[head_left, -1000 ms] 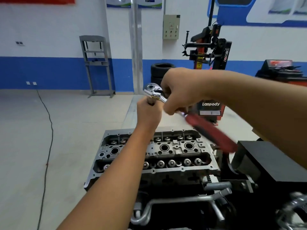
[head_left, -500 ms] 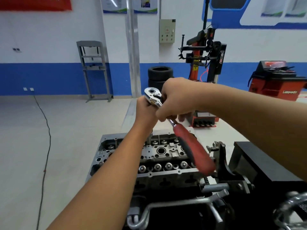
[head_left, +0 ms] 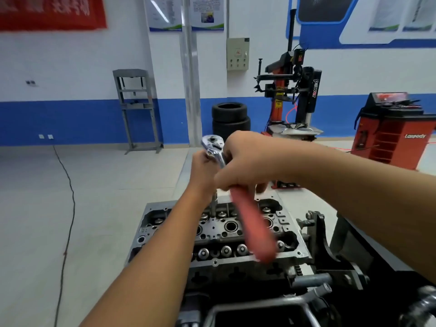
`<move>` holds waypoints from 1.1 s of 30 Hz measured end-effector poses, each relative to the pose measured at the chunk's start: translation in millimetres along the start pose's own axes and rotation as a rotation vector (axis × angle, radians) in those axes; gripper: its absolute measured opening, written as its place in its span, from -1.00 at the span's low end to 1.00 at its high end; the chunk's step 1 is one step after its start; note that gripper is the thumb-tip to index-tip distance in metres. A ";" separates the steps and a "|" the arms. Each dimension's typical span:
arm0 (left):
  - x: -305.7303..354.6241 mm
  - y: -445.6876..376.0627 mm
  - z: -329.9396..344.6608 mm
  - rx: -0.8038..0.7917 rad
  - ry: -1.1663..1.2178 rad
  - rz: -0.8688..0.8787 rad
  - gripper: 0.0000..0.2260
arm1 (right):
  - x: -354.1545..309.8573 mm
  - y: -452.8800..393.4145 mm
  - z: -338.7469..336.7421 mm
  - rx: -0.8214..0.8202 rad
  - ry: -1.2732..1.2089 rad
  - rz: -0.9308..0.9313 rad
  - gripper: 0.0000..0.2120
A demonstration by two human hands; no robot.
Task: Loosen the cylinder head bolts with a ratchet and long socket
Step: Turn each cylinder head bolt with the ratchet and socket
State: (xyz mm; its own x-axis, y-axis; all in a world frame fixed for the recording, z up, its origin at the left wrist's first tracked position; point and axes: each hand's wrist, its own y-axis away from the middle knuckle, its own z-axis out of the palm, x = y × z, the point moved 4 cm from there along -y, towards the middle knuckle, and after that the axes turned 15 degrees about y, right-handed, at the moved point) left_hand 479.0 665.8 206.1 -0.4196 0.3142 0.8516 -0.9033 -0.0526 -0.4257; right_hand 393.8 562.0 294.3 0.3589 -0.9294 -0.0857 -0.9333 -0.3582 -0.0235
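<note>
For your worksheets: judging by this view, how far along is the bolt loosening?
Done: the long socket is seated down in the cylinder head. In hand: the left hand steadies it while the right hand holds the ratchet. Left: which bolts are loose cannot be told.

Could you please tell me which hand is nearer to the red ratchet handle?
Right. The right hand grips the ratchet's shank directly above the blurred red ratchet handle; the left hand holds the long socket extension under the chrome ratchet head, farther away.
</note>
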 end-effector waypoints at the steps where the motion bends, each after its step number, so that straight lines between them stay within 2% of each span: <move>1: -0.6 1.2 2.9 -0.026 -0.022 0.003 -0.90 | -0.5 -0.9 0.8 -0.093 -0.089 0.011 -0.78; 3: -2.6 4.0 1.3 -0.084 0.033 -0.038 -0.82 | 11.2 -11.8 -9.8 -0.096 0.005 0.023 -0.91; 6: -3.4 7.7 -2.8 -0.214 0.112 -0.116 -0.64 | 38.5 -27.8 -31.0 0.119 0.411 0.094 -0.89; 8: -4.3 7.7 -4.3 -0.212 0.155 -0.124 -0.59 | 45.7 -31.5 -35.7 0.300 0.677 0.151 -0.88; 10: -6.0 3.5 -9.6 -0.135 0.175 -0.115 -0.51 | 36.0 -29.1 -29.3 0.328 0.627 0.133 -0.96; 11: -7.2 0.5 -12.9 -0.093 0.174 -0.101 -0.50 | 26.5 -26.4 -23.5 0.299 0.562 0.100 -0.93; 13: -7.5 -2.6 -12.0 -0.037 0.155 -0.090 -0.59 | 6.3 -18.7 -8.2 0.179 0.362 0.027 -0.87; 15: -6.4 -1.5 -7.3 0.008 0.160 -0.124 -0.87 | -6.6 -9.4 1.9 -0.001 0.115 0.001 -0.86; 17: -9.4 1.3 -6.8 -0.014 0.182 -0.118 -0.83 | -1.2 -8.2 -3.7 -0.140 -0.045 0.027 -0.84; 19: -11.6 4.1 -8.7 -0.096 0.177 -0.083 -0.75 | 14.5 -19.0 -18.3 -0.128 0.063 0.046 -0.88; 21: -15.2 8.6 -7.3 -0.159 0.177 -0.116 -0.62 | 27.5 -31.1 -27.5 0.046 0.394 0.078 -0.90; 23: -13.2 10.0 -4.7 -0.116 0.146 -0.091 -0.55 | 31.8 -35.9 -25.6 0.230 0.680 0.117 -0.90; 25: -15.7 6.0 -9.6 -0.050 0.157 -0.042 -0.57 | 25.9 -32.4 -19.0 0.301 0.646 0.094 -0.87; 27: -16.5 3.3 -15.9 0.024 0.180 -0.013 -0.64 | 8.9 -21.4 -15.8 0.306 0.547 0.044 -0.88; 29: -19.5 0.5 -16.4 0.064 0.150 0.004 -0.72 | -7.0 -8.6 -6.1 0.183 0.372 -0.017 -0.95; 31: -19.3 3.4 -11.2 0.072 0.135 0.030 -0.82 | -16.8 -1.3 -2.7 0.061 0.258 -0.045 -0.87; 33: -17.0 8.2 -13.6 0.048 0.158 0.036 -0.78 | -10.4 -1.3 -14.5 -0.034 0.187 -0.046 -0.95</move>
State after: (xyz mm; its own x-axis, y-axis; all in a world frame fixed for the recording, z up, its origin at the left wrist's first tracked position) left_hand 479.9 672.9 184.1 -0.4358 0.4561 0.7759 -0.8929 -0.1105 -0.4365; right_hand 391.5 570.9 309.7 0.3999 -0.9109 0.1015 -0.9160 -0.4009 0.0107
